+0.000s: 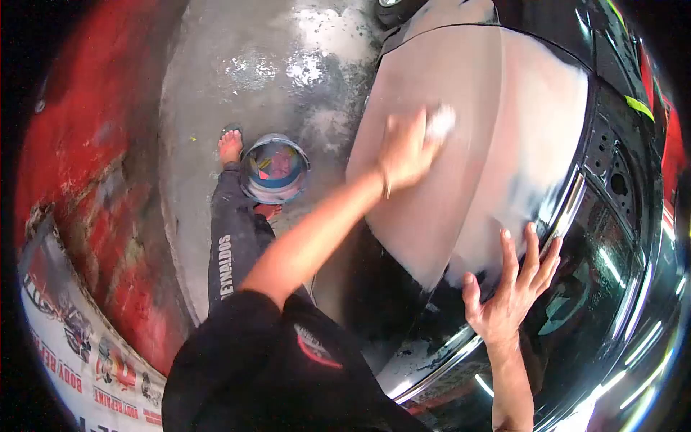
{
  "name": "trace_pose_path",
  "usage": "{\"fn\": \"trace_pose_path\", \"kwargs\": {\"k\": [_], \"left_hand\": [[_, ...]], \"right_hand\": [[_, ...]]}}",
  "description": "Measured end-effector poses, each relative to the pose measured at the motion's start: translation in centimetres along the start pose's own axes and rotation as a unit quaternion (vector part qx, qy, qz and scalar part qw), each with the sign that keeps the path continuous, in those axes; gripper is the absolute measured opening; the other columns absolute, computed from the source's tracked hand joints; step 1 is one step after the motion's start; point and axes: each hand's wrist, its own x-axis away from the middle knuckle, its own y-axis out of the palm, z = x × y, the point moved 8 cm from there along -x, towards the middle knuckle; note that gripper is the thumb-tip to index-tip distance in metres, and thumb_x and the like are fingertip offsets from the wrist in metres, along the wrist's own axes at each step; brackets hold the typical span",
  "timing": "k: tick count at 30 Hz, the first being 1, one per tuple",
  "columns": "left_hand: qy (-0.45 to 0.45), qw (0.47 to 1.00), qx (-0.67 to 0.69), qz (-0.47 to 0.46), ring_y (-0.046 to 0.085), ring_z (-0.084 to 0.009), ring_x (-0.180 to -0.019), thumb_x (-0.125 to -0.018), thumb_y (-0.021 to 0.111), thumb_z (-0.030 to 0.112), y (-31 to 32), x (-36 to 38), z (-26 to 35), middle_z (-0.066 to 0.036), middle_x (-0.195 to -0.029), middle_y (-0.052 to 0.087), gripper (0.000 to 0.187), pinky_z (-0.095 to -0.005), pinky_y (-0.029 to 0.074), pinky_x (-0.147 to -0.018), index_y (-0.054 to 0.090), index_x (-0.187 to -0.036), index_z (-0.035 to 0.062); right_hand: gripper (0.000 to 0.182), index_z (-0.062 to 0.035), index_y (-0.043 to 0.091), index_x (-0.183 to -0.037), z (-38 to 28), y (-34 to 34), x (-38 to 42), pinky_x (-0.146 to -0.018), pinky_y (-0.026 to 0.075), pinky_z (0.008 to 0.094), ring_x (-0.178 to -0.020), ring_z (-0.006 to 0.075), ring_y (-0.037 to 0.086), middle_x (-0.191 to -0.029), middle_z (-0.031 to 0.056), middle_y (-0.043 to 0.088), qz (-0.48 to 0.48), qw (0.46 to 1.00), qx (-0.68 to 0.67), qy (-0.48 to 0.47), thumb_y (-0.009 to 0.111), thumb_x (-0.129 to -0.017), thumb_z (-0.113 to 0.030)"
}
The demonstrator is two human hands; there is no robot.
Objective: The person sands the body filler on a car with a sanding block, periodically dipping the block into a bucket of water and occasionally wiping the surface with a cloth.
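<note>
White pad (blurred) under left hand

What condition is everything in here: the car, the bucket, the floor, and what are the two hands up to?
Car panel: covered in a whitish film, black and glossy at the edges.
Left hand: closed on a pale pad, pressed to the panel.
Right hand: open, fingers spread, flat on the panel's edge.
Bucket: upright, open, on the floor.
Floor: wet and shiny.

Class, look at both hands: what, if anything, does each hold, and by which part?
The left hand presses a pale pad under its fingertips onto the car panel. The right hand holds nothing, lying flat.
</note>
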Motion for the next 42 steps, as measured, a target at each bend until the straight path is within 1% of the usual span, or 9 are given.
{"fn": "trace_pose_path", "kwargs": {"k": [1,5,10,13,17,21,27,33,42], "left_hand": [[-0.078,0.991,0.047,-0.095,0.069,-0.0446,-0.116,-0.100,0.065,0.036,0.2,-6.0,-1.4,-0.030,-0.119,0.073,0.069,-0.0647,0.037,-0.111,0.048,-0.148,-0.0096],[-0.093,0.995,0.027,-0.009,0.067,-0.0477,-0.118,-0.098,0.067,0.040,1.0,-21.4,-6.6,-0.031,-0.118,0.072,0.048,-0.0591,0.042,-0.110,0.064,-0.118,-0.0039],[0.028,1.000,0.000,-0.013,0.066,-0.0503,-0.105,-0.100,0.070,0.030,-0.9,-8.5,1.1,-0.029,-0.111,0.070,0.045,-0.0588,0.050,-0.095,0.059,-0.127,-0.0052],[-0.043,0.995,0.057,-0.064,0.063,-0.0505,-0.113,-0.100,0.071,0.026,-1.0,0.7,3.0,-0.032,-0.121,0.067,0.045,-0.0600,0.046,-0.100,0.058,-0.129,-0.0060],[-0.104,0.994,0.042,-0.014,0.069,-0.0465,-0.116,-0.100,0.070,0.028,-0.2,-8.9,0.9,-0.032,-0.126,0.070,0.047,-0.0528,0.053,-0.101,0.060,-0.128,-0.0077],[-0.092,0.995,0.020,0.013,0.074,-0.0475,-0.100,-0.097,0.069,0.036,-0.1,-22.0,-2.3,-0.030,-0.101,0.076,0.046,-0.0553,0.056,-0.094,0.062,-0.117,-0.0045],[-0.080,0.991,0.109,-0.021,0.069,-0.0478,-0.098,-0.100,0.068,0.030,-0.7,-8.2,4.6,-0.028,-0.098,0.071,0.038,-0.0596,0.045,-0.093,0.057,-0.108,-0.0050],[-0.117,0.990,0.073,0.022,0.077,-0.0395,-0.095,-0.098,0.071,0.025,0.1,-21.1,-0.4,-0.023,-0.103,0.078,0.034,-0.0461,0.059,-0.085,0.065,-0.113,-0.0037],[-0.099,0.969,0.227,-0.006,0.077,-0.0382,-0.101,-0.098,0.071,0.027,0.1,-14.0,5.1,-0.024,-0.105,0.077,0.038,-0.0485,0.059,-0.089,0.064,-0.122,-0.0018]], "right_hand": [[0.074,-0.0194,0.055,-0.159,0.0,0.1,-0.1,-0.127,0.016,0.0708,-0.160,0.0573,0.019,-0.171,0.0185,0.038,-0.004,1.000,-0.001,0.001,0.066,-0.095,-0.055],[0.074,-0.0190,0.057,-0.157,0.2,0.2,-0.4,-0.125,0.016,0.0731,-0.160,0.0585,0.018,-0.169,0.0193,0.040,-0.016,1.000,-0.010,0.015,0.068,-0.092,-0.054],[0.073,-0.0200,0.056,-0.157,0.4,-0.1,-0.5,-0.126,0.013,0.0733,-0.159,0.0609,0.019,-0.169,0.0198,0.041,-0.015,0.999,-0.026,0.013,0.066,-0.093,-0.052],[0.072,-0.0205,0.055,-0.158,0.6,-0.1,-0.6,-0.126,0.013,0.0731,-0.159,0.0616,0.019,-0.169,0.0196,0.041,-0.029,0.999,-0.025,0.013,0.065,-0.093,-0.051],[0.074,-0.0212,0.054,-0.159,0.9,-0.2,-0.5,-0.127,0.011,0.0730,-0.158,0.0627,0.020,-0.169,0.0192,0.041,-0.020,0.999,-0.038,0.015,0.066,-0.093,-0.052],[0.073,-0.0230,0.054,-0.159,1.2,-0.1,-0.4,-0.128,0.012,0.0723,-0.157,0.0630,0.022,-0.169,0.0182,0.041,-0.032,0.998,-0.053,0.029,0.069,-0.092,-0.048],[0.072,-0.0238,0.056,-0.157,1.5,-0.2,-0.5,-0.128,0.012,0.0710,-0.157,0.0628,0.024,-0.168,0.0157,0.043,-0.027,0.997,-0.066,0.041,0.071,-0.091,-0.048],[0.072,-0.0245,0.057,-0.157,1.6,-0.1,-0.6,-0.129,0.013,0.0691,-0.157,0.0618,0.024,-0.169,0.0135,0.043,-0.035,0.996,-0.064,0.054,0.071,-0.089,-0.045],[0.067,-0.0215,0.061,-0.153,1.6,-0.9,-0.9,-0.129,0.017,0.0691,-0.158,0.0593,0.027,-0.167,0.0125,0.045,-0.015,0.996,-0.064,0.059,0.070,-0.089,-0.041]]}}
